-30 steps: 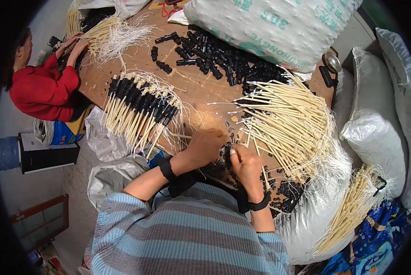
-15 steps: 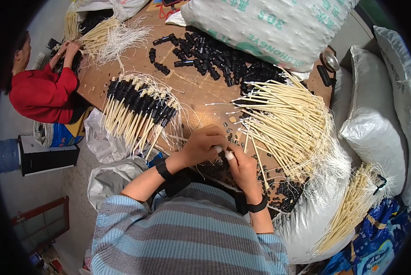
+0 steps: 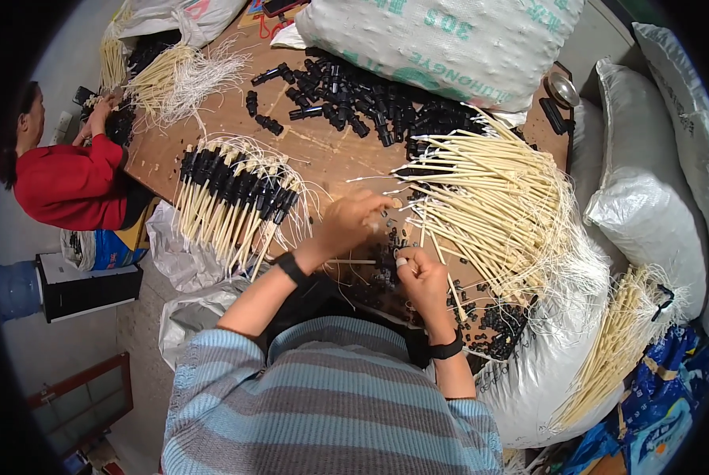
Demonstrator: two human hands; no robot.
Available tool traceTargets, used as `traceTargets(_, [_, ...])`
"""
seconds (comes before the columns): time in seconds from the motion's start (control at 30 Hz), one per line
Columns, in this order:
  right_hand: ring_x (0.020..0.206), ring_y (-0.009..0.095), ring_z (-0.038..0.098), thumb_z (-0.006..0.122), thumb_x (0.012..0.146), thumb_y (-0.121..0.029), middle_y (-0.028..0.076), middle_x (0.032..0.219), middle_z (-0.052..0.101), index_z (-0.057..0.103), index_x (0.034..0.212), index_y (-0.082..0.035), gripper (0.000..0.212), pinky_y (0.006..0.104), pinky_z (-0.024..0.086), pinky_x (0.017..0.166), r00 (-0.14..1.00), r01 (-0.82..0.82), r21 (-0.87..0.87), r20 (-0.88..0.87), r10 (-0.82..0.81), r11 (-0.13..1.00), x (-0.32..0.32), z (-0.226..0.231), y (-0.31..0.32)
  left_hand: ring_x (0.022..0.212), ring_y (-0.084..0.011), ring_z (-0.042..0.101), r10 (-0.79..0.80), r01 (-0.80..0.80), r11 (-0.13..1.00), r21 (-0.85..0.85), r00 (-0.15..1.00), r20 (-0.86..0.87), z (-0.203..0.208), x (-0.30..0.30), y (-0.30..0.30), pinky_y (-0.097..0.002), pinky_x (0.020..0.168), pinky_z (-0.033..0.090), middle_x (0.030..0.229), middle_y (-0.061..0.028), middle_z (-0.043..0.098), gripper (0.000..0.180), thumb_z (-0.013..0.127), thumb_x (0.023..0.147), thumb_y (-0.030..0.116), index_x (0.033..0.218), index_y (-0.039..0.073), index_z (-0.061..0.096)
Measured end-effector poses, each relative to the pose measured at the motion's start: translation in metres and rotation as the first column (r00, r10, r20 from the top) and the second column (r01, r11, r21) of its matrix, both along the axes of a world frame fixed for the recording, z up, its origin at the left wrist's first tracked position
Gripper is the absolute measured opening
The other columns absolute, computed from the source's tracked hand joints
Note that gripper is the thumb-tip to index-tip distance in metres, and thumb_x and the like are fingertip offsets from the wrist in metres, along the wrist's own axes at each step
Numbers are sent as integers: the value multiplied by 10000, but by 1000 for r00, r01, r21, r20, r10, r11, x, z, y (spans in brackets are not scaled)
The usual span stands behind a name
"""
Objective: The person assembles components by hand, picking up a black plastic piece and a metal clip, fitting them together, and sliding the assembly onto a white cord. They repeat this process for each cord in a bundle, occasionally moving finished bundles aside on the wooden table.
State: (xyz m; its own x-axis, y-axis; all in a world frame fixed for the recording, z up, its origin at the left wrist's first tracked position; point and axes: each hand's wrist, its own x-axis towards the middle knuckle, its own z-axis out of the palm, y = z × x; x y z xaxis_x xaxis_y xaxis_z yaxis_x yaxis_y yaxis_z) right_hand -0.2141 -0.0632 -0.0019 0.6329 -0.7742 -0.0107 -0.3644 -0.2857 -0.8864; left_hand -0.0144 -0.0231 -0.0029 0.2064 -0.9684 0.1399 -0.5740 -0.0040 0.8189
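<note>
My left hand is stretched over the table toward the pale tube ends, its index finger out and its thumb apart, slightly blurred. I see nothing in it. My right hand, with a white wrap on one digit, is closed in a pinch near the table's front edge; what it holds, if anything, is hidden. Below the left hand lies a single cream tube. A heap of cream tubes with white threads lies right of the hands. To the left is a row of cream tubes fitted with black connectors.
Black connectors lie heaped before a large white sack. Small black pieces are scattered at the near right edge. Full sacks stand at right. A person in red works at the far left, beside another thread bundle.
My hands were together in front of me and have separated. The left has moved up and away toward the tube heap; the right stays low, slightly to the right. The view has shifted slightly.
</note>
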Motion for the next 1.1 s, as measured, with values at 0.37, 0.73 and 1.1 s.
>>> traceTargets(0.37, [533, -9, 327, 622, 883, -57, -106, 604, 431, 654, 892, 0, 66, 189, 261, 483, 956, 266, 350, 21, -291, 898, -2, -16, -6, 685, -85, 594, 76, 13, 972, 235, 927, -367, -4, -4, -3, -234, 635, 467, 781, -16, 622, 132, 560, 742, -72, 827, 14, 614])
traceTargets(0.73, [518, 185, 565, 656, 842, -82, 106, 612, 577, 668, 922, -47, 88, 295, 436, 501, 979, 198, -377, 35, -200, 905, 14, -1, 10, 695, -56, 609, 195, -120, 973, 199, 885, -422, 2, -41, 16, -216, 633, 503, 771, -13, 668, 367, 595, 697, -102, 1027, 30, 685])
traceTargets(1.1, [517, 251, 610, 654, 818, -68, 126, 641, 616, 662, 908, -70, 91, 319, 460, 486, 984, 173, -367, 106, -144, 914, 13, 10, 12, 636, -50, 564, 197, -171, 980, 102, 898, -393, 2, -42, 17, -215, 585, 469, 718, -15, 630, 151, 622, 709, -56, 833, 7, 682])
